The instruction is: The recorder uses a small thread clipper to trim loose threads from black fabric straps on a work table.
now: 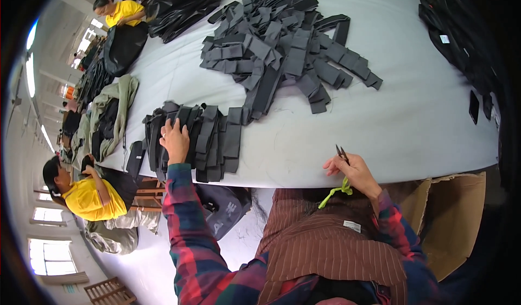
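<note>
My left hand (175, 141) lies on a row of dark grey fabric pieces (206, 142) near the table's front edge. Its fingers are stretched out over them, a ring on one finger. My right hand (355, 172) is closed around small dark thread snips (342, 154), whose points face away from me over the table's front edge. A yellow-green cloth tie (336, 192) hangs just below that hand. Farther back, a large loose heap of similar grey fabric pieces (271, 44) covers the middle of the table, and its near end touches the row.
The pale table (412, 115) curves around me. Dark garments (456, 39) and a phone-like black object (474, 107) lie at right. An open cardboard box (453, 218) stands below right. Two people in yellow (89, 199) work at left beside olive and black cloth. A grey bag (225, 210) sits underneath.
</note>
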`<state>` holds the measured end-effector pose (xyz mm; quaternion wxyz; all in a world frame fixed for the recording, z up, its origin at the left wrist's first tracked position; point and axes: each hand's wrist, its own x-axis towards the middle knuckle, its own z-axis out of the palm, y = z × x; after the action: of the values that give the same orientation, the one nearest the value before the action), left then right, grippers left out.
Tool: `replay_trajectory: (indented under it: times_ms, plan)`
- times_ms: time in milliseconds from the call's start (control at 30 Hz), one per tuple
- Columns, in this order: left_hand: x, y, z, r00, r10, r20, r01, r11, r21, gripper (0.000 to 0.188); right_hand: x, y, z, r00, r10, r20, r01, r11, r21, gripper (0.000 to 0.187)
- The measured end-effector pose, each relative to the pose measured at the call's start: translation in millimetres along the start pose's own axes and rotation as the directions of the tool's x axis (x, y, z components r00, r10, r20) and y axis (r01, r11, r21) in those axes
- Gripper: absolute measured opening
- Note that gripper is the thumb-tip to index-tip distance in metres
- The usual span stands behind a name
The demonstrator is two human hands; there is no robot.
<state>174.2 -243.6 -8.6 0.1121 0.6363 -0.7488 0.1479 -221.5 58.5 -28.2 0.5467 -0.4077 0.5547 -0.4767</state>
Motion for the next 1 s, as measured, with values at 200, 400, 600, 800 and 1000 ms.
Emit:
replay_trajectory:
  times_ms: [200, 400, 600, 800, 1000]
  plan:
    - [14, 64, -58, 0.942, 0.295, -0.162, -0.332, 0.895, -0.299, 0.033, 4, 17, -29, 0.989, 0.027, -0.149, -0.016, 0.997, 0.074, 0.035]
    - [4, 204, -36, 0.805, 0.571, -0.161, -0.522, 0.552, -0.651, 0.04, 11, 23, -31, 0.97, 0.09, -0.226, -0.055, 0.986, 0.157, 0.035]
    - [7, 277, 16, 0.949, 0.312, 0.036, -0.262, 0.848, -0.46, 0.072, 9, 26, -28, 0.968, 0.039, -0.247, -0.028, 0.998, 0.048, 0.035]
    - [32, 314, -16, 0.974, 0.212, 0.079, -0.003, 0.358, -0.934, 0.044, 7, 26, -26, 0.969, 0.004, -0.246, 0.007, 0.999, 0.042, 0.032]
    - [32, 340, -94, 0.921, 0.268, -0.281, -0.337, 0.19, -0.922, 0.034, 5, 27, -28, 0.967, 0.019, -0.253, -0.001, 0.997, 0.072, 0.031]
